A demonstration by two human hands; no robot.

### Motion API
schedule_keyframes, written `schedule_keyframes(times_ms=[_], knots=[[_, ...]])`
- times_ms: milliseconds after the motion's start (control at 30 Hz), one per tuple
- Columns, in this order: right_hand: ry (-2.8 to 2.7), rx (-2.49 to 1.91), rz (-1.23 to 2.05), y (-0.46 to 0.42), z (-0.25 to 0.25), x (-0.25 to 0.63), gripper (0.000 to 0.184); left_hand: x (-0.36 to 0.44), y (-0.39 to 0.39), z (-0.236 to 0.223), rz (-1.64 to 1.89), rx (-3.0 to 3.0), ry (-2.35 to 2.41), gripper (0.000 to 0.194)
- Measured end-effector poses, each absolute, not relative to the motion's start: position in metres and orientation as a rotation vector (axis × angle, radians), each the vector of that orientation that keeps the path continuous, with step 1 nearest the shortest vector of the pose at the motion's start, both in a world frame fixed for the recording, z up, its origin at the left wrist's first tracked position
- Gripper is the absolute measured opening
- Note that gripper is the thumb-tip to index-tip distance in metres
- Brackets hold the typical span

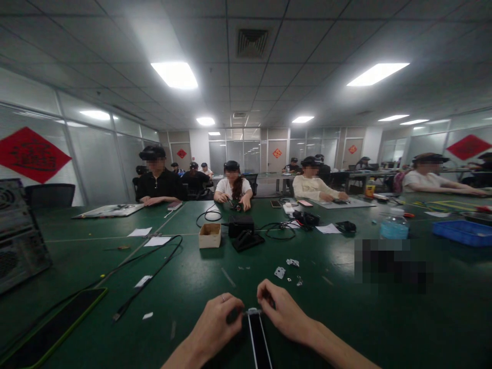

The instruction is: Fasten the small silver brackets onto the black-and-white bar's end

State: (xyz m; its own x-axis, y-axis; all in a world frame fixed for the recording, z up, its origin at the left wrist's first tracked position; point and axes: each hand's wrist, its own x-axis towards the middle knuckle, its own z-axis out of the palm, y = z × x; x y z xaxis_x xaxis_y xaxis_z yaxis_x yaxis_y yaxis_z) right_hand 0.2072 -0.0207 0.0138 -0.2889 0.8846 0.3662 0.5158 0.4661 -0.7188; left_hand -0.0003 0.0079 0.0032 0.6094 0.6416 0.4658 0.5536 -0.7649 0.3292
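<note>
A slim phone-like device point(260, 341) with a dark face and white edges lies in front of me, its near end cut off by the frame. At its far end is a small whitish piece point(252, 310), too small to name. My left hand point(217, 324) is closed in a pinch at the left of that end. From the right, my right hand point(283, 310) bends its thumb and fingers together at the same end. What sits between the fingertips is hidden. Several small patterned pieces point(280, 272) and tiny metal-looking bits point(299, 281) lie beyond my right hand.
A small open box point(209, 236) stands beside a black device point(241, 225) farther off. Cables point(148, 279) and a green-edged dark panel point(57, 328) lie left. A water bottle point(394, 225) and blue tray point(463, 233) are right. Several people sit across the green table point(326, 328).
</note>
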Motion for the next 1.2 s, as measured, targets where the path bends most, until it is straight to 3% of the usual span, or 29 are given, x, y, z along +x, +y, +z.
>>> schedule_keyframes(times_ms=[233,567,1200], knots=[[-2.043,-1.229,0.436,0.003,-0.001,0.228,0.013,0.0,0.004,0.019,0.622,2.593,1.035,0.013],[-2.155,-1.278,0.446,-0.017,-0.004,0.242,0.016,-0.001,0.007,0.023,0.456,2.551,1.102,0.015],[-2.299,-1.282,0.388,-0.024,-0.001,0.236,0.012,0.008,0.003,0.021,0.478,2.383,1.131,0.02]])
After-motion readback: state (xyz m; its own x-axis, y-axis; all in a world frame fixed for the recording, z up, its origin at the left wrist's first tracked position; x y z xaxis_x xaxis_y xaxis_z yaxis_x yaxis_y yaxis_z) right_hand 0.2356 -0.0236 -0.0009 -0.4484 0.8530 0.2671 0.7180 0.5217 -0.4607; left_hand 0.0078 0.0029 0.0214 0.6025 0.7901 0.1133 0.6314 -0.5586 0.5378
